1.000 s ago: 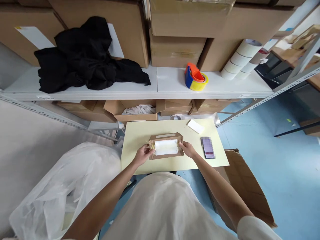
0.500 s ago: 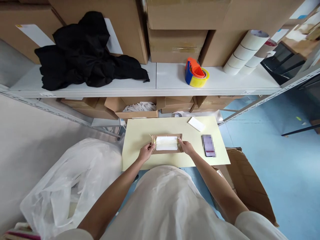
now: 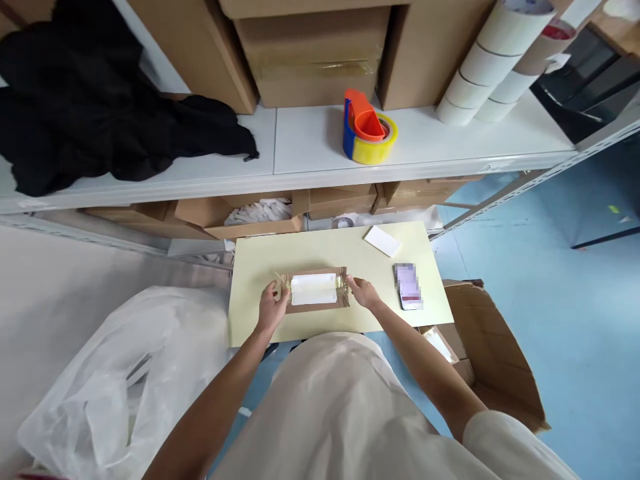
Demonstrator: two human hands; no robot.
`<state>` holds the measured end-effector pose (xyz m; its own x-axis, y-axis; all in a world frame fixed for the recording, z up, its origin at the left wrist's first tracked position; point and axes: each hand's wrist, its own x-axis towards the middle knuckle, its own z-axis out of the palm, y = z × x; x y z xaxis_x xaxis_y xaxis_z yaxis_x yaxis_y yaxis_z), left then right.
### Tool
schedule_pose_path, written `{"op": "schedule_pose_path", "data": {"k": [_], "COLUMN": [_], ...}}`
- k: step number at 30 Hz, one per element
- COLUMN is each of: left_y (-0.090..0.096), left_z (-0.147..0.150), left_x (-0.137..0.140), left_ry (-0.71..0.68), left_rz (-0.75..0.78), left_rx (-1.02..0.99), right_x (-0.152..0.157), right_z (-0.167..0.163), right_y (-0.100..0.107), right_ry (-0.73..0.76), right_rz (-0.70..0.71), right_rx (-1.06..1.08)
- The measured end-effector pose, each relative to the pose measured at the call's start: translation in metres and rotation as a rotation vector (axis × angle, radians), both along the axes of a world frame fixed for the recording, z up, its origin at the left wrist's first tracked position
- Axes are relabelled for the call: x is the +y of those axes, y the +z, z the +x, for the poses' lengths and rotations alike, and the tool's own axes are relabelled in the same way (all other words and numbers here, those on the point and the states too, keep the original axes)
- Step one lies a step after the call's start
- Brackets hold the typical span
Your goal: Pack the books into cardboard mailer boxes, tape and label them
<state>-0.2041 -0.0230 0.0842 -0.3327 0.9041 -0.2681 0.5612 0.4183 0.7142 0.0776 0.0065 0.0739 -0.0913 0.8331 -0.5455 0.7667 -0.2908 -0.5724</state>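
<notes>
A small flat brown cardboard parcel (image 3: pixel 314 309) lies on the pale yellow table (image 3: pixel 260 253), with white labels (image 3: pixel 314 288) on top and shiny clear tape at its ends. My left hand (image 3: pixel 273 305) is closed at the parcel's left end, thumb and fingers pinching its edge, where a thin pale strip sticks up. At the right end, my right hand (image 3: pixel 363 292) is closed with the fingertips on the parcel's edge. To the right lies a phone (image 3: pixel 407 285) with a blurred screen, and behind it a white rectangular pad (image 3: pixel 383 241).
Above the table's back runs a shelf (image 3: pixel 310 150) carrying a tape dispenser (image 3: pixel 370 130), label rolls (image 3: pixel 480 67), black cloth (image 3: pixel 100 113) and cartons (image 3: pixel 320 53). An open carton (image 3: pixel 500 360) stands at right, a white plastic bag (image 3: pixel 135 373) at left.
The view has shifted closer to the shelf and to the right. My left hand has changed its grip at the parcel's left end; my right hand has slid to the parcel's outer right edge.
</notes>
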Motion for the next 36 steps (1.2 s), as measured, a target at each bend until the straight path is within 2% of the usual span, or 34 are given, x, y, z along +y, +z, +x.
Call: {"op": "schedule_pose_path", "data": {"k": [2, 4, 5, 7, 9, 12, 15, 19, 22, 26, 30, 36], "left_y": [0.013, 0.030, 0.038, 0.051, 0.056, 0.045, 0.026, 0.010, 0.007, 0.002, -0.004, -0.005], "left_z": [0.011, 0.027, 0.036, 0.056, 0.079, 0.115, 0.146, 0.170, 0.180, 0.187, 0.191, 0.192], "left_x": [-0.001, 0.003, 0.008, 0.024, 0.048, 0.087, 0.114, 0.128, 0.132, 0.139, 0.143, 0.147], "left_ry": [-0.029, -0.168, -0.249, -0.408, -0.553, -0.699, -0.706, -0.708, -0.721, -0.725, -0.701, -0.675], "left_rz": [0.215, 0.386, 0.424, 0.437, 0.400, 0.308, 0.187, 0.061, -0.016, -0.095, -0.120, -0.180], "left_rx": [0.151, 0.263, 0.295, 0.324, 0.325, 0.253, 0.186, 0.129, 0.126, 0.100, 0.093, 0.116], "right_x": [0.008, 0.022, 0.032, 0.056, 0.081, 0.110, 0.116, 0.099, 0.086, 0.083, 0.090, 0.106], "right_z": [0.018, 0.039, 0.050, 0.070, 0.084, 0.096, 0.099, 0.101, 0.104, 0.103, 0.101, 0.114], "right_y": [-0.005, -0.013, -0.017, -0.026, -0.037, -0.053, -0.068, -0.075, -0.069, -0.053, -0.042, -0.038], "right_ry": [-0.054, -0.092, -0.089, -0.043, 0.019, 0.044, 0.068, 0.224, 0.341, 0.430, 0.442, 0.390], "right_rz": [0.091, 0.210, 0.263, 0.331, 0.359, 0.326, 0.266, 0.309, 0.317, 0.236, 0.182, 0.211], "right_rx": [-0.026, -0.096, -0.137, -0.213, -0.271, -0.379, -0.456, -0.476, -0.499, -0.556, -0.574, -0.553]}}
